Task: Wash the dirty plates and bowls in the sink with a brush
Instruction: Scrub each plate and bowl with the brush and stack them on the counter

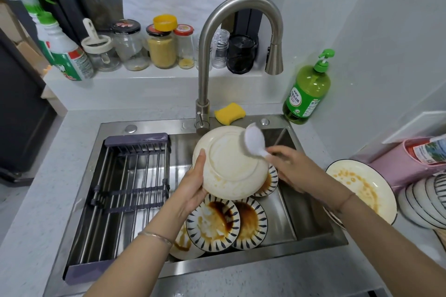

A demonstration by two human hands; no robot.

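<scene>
The cream plate (231,164) was held up over the sink (241,265), tilted with its underside toward the camera, brown streaks showing along its lower edge. The left hand (193,183) was clamped on its left rim, thumb on the back and fingers curled behind. Opposite that grip, at the plate's upper right, the white brush (253,140) lay against the underside, its handle pinched in the right hand (294,169). Directly below the held plate, three striped bowls (212,222) and another plate (183,246) lay overlapping in the basin, all smeared with dark sauce. Beyond the right hand, on the counter, a stained large plate (362,190) and a stack of bowls (424,200) waited. Beyond the left hand, the drying rack (130,183) showed no washed dish. By that, the work looked barely begun: one plate under the brush and not yet clean, and everything else left to scrub.
</scene>
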